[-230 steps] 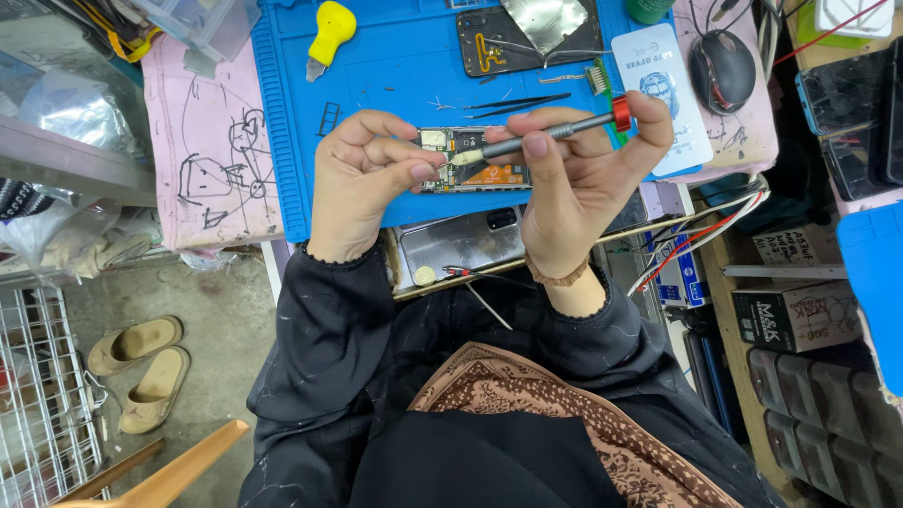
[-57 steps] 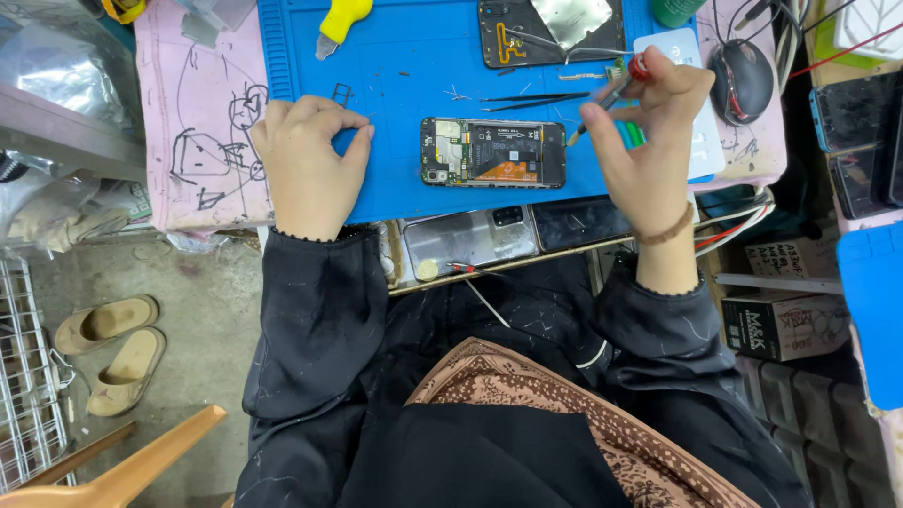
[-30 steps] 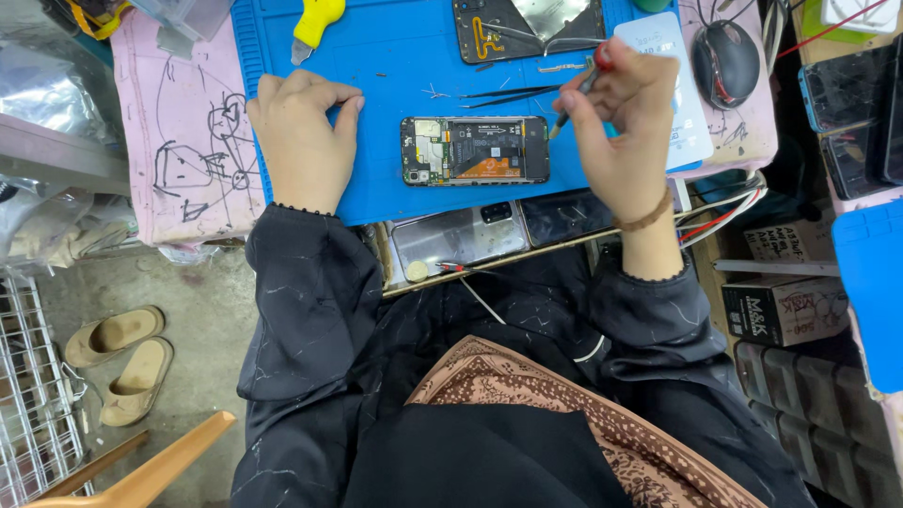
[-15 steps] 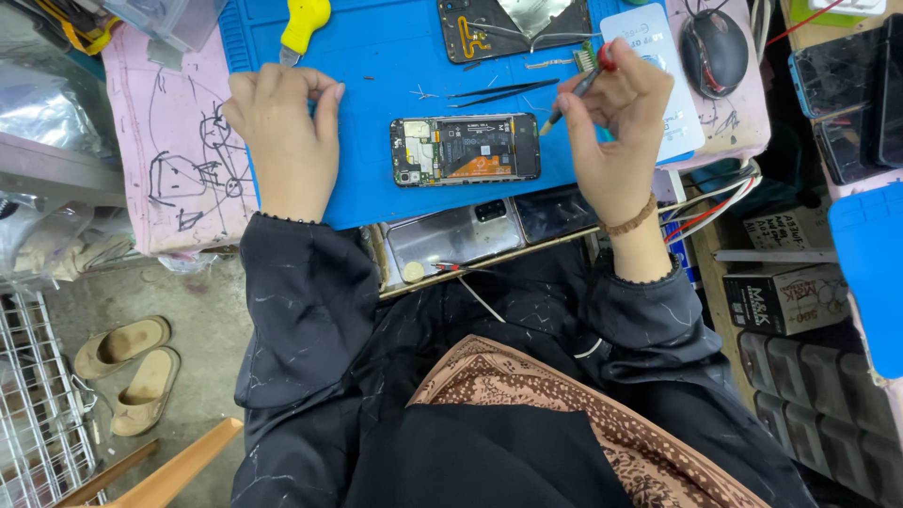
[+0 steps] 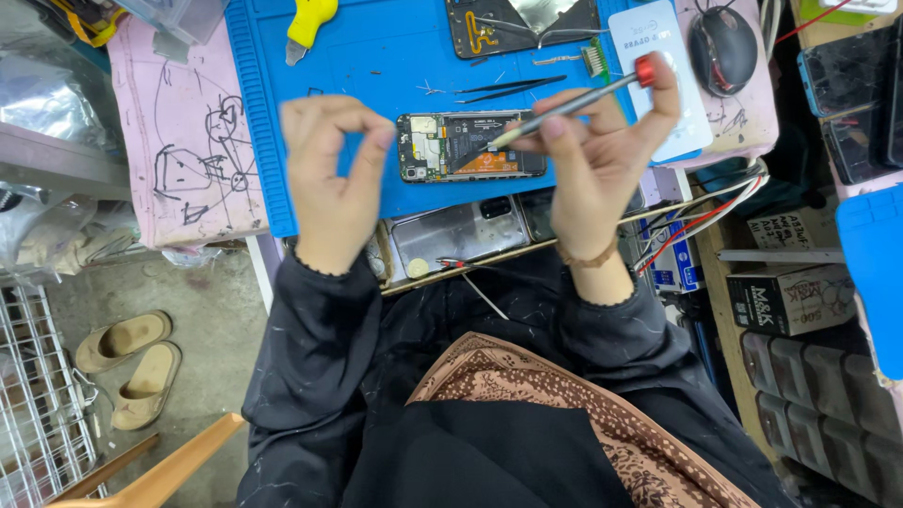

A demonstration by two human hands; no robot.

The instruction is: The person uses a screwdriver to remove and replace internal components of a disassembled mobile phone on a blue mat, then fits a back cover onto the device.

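An opened phone point(image 5: 470, 147) with its circuit board and battery bared lies flat on the blue work mat point(image 5: 376, 56). My right hand point(image 5: 597, 160) grips a slim grey screwdriver point(image 5: 574, 99) with a red cap, its tip pointing down at the phone's middle. My left hand point(image 5: 334, 169) hovers just left of the phone, thumb and forefinger pinched together; whether something tiny sits between them cannot be seen.
Black tweezers point(image 5: 513, 89), a yellow-handled tool point(image 5: 308, 21) and another opened phone point(image 5: 522, 21) lie further back on the mat. A black mouse point(image 5: 722, 38) sits at the right. A phone back cover point(image 5: 461, 235) rests at the table's near edge. Boxes point(image 5: 790, 301) stack at right.
The phone was held in both hands, then laid on the mat. My right hand has since swung the screwdriver so that its tip points at the phone, and my left hand has pinched its fingers.
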